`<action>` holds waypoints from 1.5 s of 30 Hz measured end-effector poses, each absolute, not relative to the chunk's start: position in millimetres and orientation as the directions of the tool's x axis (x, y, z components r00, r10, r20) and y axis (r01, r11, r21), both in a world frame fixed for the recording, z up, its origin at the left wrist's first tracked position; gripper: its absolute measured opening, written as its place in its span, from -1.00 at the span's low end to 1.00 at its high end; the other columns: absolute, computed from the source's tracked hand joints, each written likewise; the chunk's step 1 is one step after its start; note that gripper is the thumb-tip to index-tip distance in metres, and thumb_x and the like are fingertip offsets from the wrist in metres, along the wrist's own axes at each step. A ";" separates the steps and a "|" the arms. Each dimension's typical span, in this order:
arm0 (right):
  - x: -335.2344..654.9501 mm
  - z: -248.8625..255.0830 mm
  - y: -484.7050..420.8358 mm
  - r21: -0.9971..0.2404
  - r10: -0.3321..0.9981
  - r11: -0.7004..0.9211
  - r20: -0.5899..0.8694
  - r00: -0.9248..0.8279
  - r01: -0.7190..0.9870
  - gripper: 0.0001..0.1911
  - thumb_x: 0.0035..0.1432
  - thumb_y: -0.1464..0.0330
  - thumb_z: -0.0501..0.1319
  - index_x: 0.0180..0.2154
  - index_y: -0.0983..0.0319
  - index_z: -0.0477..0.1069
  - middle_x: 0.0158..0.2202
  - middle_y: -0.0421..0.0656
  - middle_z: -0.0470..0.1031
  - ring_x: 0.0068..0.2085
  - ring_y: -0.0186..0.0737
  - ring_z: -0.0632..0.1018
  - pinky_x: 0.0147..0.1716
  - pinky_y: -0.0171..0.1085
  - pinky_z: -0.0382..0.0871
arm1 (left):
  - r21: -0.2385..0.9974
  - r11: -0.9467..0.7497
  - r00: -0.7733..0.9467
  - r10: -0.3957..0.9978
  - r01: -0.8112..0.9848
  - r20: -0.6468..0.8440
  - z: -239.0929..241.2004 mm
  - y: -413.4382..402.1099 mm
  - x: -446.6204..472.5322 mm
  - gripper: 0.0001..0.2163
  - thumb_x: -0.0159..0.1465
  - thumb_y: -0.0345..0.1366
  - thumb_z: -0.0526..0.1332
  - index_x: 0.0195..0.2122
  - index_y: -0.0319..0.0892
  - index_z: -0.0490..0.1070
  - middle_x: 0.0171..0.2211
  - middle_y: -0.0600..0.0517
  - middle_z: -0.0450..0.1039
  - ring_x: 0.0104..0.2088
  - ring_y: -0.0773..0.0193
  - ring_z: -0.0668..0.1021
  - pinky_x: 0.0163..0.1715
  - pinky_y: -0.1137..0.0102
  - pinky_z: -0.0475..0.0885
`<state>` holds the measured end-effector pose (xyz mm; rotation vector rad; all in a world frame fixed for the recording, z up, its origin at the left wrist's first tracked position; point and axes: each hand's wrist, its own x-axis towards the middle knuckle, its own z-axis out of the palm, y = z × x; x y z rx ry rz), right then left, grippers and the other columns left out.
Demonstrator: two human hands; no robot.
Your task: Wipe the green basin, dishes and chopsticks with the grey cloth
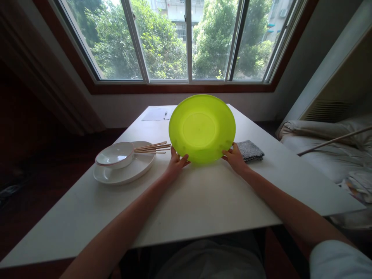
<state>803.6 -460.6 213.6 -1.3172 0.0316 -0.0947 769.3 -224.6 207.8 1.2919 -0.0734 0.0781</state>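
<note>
Fingers (185, 157) of 2 hands grasp the green plate (201, 129) by its lower rim: the left hand (175, 163) at lower left, the right hand (235, 158) at lower right, each with its thumb on the near face. The plate is tilted up above the middle of the table (203, 205), its broad face toward the wearer; whether its bottom edge touches the tabletop, I cannot tell.

Held so low, it could tip backward, I judge; an even pinch at both points and level wrists would serve best, with the 2 hands moving together so the rim does not twist.

Room looks tightest on the left. The chopsticks (152, 147) jut past the white plate (128, 179) that carries the bowl (116, 155), and their ends come near the left hand, so a sweep that way could knock them. On the right, the cloth (250, 150) lies just beside the right hand, a softer obstacle. Paper (152, 114) and a pen (166, 114) lie toward the far edge. The most open tabletop is between the 2 forearms, running down to the near edge by the lap.
</note>
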 end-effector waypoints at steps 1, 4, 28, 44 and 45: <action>803.9 213.3 -460.6 -0.968 -0.093 0.245 0.028 0.995 0.050 -0.50 -0.21 0.40 0.32 -0.20 0.09 0.15 -0.30 -0.31 0.50 -0.27 -0.30 0.56 -0.21 -0.14 0.52 | 0.956 0.274 0.995 0.018 -0.102 0.101 207.5 -224.6 769.5 -0.21 0.06 -0.25 0.35 0.20 0.15 -0.14 0.12 -0.02 0.28 -0.19 0.28 0.57 -0.31 0.37 0.57; 804.4 212.9 -460.5 -0.970 -0.098 0.240 0.020 0.995 0.043 -0.50 -0.21 0.40 0.32 -0.20 0.09 0.15 -0.31 -0.32 0.50 -0.27 -0.31 0.56 -0.22 -0.15 0.52 | 0.954 0.281 0.994 0.015 -0.106 0.107 208.1 -225.0 769.5 -0.24 0.05 -0.25 0.36 0.17 0.13 -0.10 0.17 -0.04 0.21 -0.18 0.28 0.57 -0.31 0.38 0.57; 804.6 229.8 -478.9 -0.992 -0.012 -0.024 0.122 0.992 0.122 -0.56 -0.07 0.21 0.30 -0.12 0.10 0.28 -0.28 -0.24 0.57 -0.23 -0.19 0.58 -0.16 -0.06 0.50 | 0.918 0.385 0.996 0.058 -0.090 0.074 226.6 -229.6 763.3 -0.34 0.09 -0.32 0.29 0.16 0.09 -0.01 -0.16 0.10 0.50 -0.31 0.27 0.60 -0.25 0.25 0.54; 846.1 230.1 -620.4 -0.150 -0.253 -0.960 0.114 0.961 -0.235 -0.29 0.10 -0.10 -0.01 -0.02 0.33 0.42 -0.01 0.19 0.45 0.02 0.23 0.44 -0.10 0.02 0.32 | 0.894 0.445 0.997 0.073 -0.059 0.029 231.9 -232.3 761.4 -0.33 0.13 -0.39 0.25 0.19 0.17 -0.05 0.01 0.05 0.41 -0.31 0.31 0.59 -0.15 0.19 0.50; 848.0 227.0 -621.7 -0.128 -0.255 -0.961 0.066 0.965 -0.245 -0.27 0.07 -0.13 -0.01 -0.07 0.34 0.46 -0.03 0.22 0.45 0.02 0.26 0.44 -0.11 0.05 0.31 | 0.893 0.446 0.997 0.075 -0.058 0.027 231.9 -232.6 761.3 -0.33 0.13 -0.39 0.25 0.19 0.17 -0.04 0.01 0.05 0.41 -0.31 0.31 0.59 -0.15 0.19 0.50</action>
